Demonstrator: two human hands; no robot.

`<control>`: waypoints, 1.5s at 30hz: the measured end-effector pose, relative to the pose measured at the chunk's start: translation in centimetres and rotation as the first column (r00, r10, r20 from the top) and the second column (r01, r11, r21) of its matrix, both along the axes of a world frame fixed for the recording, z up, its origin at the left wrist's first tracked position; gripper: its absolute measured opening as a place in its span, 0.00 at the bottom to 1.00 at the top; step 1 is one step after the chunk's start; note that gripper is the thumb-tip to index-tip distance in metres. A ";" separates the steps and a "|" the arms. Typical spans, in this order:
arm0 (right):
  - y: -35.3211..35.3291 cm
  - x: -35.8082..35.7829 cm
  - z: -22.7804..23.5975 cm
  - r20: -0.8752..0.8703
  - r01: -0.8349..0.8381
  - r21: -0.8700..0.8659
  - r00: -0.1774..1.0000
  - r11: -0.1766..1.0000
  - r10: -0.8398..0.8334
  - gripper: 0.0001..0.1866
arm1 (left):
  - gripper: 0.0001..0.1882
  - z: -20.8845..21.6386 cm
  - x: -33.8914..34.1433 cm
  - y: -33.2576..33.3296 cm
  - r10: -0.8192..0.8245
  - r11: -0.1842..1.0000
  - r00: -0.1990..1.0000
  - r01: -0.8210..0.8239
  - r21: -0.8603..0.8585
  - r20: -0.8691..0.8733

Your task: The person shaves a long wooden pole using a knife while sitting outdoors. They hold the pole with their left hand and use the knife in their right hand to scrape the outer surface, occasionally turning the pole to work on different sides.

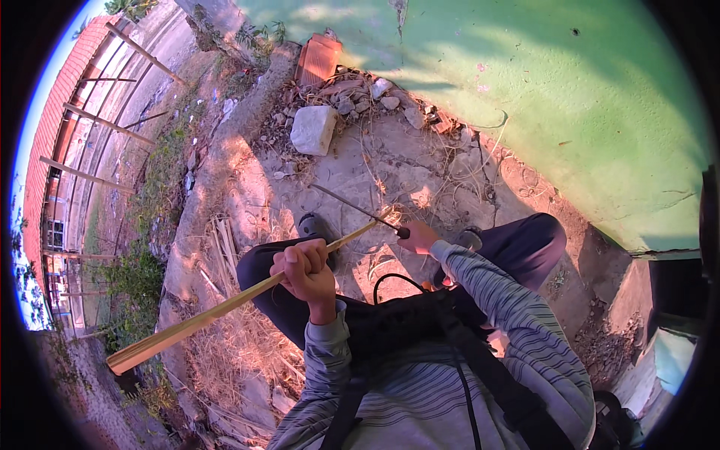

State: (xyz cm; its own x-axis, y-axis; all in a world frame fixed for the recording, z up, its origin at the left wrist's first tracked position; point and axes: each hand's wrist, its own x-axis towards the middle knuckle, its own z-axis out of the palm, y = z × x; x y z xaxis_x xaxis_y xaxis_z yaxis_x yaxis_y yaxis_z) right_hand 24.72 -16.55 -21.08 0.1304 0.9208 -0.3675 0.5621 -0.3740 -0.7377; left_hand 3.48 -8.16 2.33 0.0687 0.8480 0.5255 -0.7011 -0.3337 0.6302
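Note:
My left hand (pixel 306 274) is closed in a fist around a long, pale yellow bamboo strip (pixel 196 320). The strip runs from the lower left, wide end nearest me, up across my left thigh to a thinner far end. In my right hand (pixel 421 237) is the dark handle of a knife with a long, narrow blade (pixel 349 202). Its blade points up and left and crosses the strip close to the thin end; whether the edge touches the strip I cannot tell. Both hands are above my bent legs.
Several split strips (pixel 223 244) lie left of my left knee, near curly shavings (pixel 225 364). Ahead are a whitish block (pixel 313 130), an orange brick piece (pixel 319 60) and rubble. A green wall (pixel 540 82) rises at the right. Plants (pixel 135 292) grow beyond the ledge at left.

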 end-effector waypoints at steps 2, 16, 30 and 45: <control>-0.1 0.7 -2.0 0.034 0.020 -0.040 0.999 0.999 -0.018 0.18 | 0.24 0.0 0.2 0.0 -0.002 1.000 1.000 0.003 -0.016 0.015; 0.1 1.0 -7.1 0.131 0.102 -0.244 0.989 0.964 -0.071 0.22 | 0.23 0.0 -1.1 -0.1 0.008 0.999 1.000 -0.008 0.032 0.000; -0.4 3.8 -11.4 0.179 0.197 -0.366 0.974 0.909 -0.139 0.28 | 0.23 0.3 -0.8 -0.1 0.013 1.000 1.000 -0.013 -0.001 0.013; 0.5 6.3 -15.1 0.335 0.270 -0.396 0.932 0.878 -0.136 0.33 | 0.24 -1.1 -2.6 2.2 0.001 0.978 0.999 0.008 -0.211 0.042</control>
